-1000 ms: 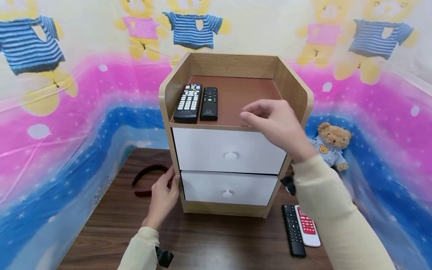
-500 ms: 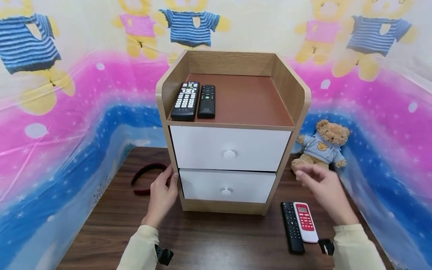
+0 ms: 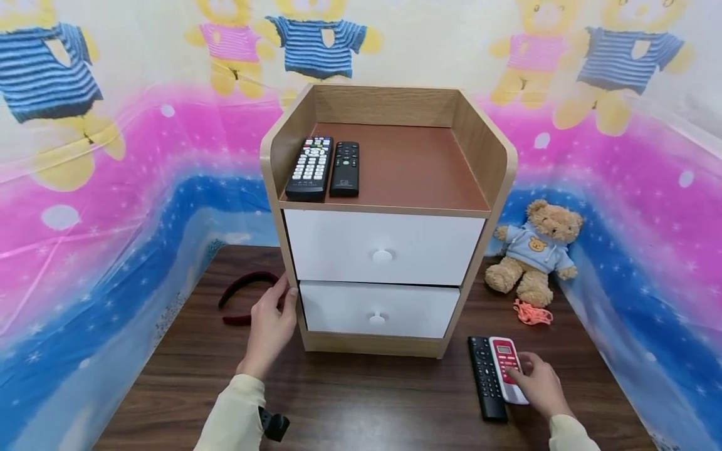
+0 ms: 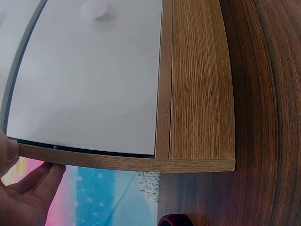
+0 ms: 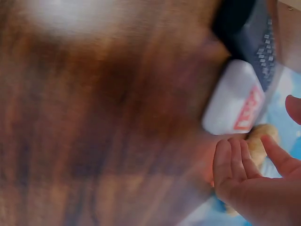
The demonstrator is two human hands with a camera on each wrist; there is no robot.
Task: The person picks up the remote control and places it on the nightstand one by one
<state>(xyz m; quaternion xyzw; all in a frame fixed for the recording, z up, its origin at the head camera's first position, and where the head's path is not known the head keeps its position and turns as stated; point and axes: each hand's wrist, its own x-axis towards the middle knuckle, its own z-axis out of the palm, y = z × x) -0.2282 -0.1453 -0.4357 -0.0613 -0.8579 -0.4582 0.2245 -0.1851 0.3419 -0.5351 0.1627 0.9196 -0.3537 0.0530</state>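
Observation:
A small wooden cabinet (image 3: 417, 166) with two white drawers stands on the table. My left hand (image 3: 271, 329) grips its left side edge, thumb at the front and fingers (image 4: 47, 186) against the outer face. Both drawers are closed. At the lower right, a white remote control with a red face (image 3: 504, 358) lies beside a long black remote control (image 3: 486, 383). My right hand (image 3: 538, 383) is at the white remote's right side, its thumb over the buttons in the head view. In the right wrist view its fingers (image 5: 230, 162) are extended, thumb apart from them.
Two more remotes, a large black one with white buttons (image 3: 311, 168) and a slim black one (image 3: 345, 169), lie on the cabinet top. A teddy bear (image 3: 536, 247) sits at right behind an orange stringy bundle (image 3: 533, 313). A dark red headband (image 3: 248, 282) lies left.
My right hand has come down from above the cabinet top, past the teddy bear, to the white remote on the table. My left hand has kept its place on the cabinet.

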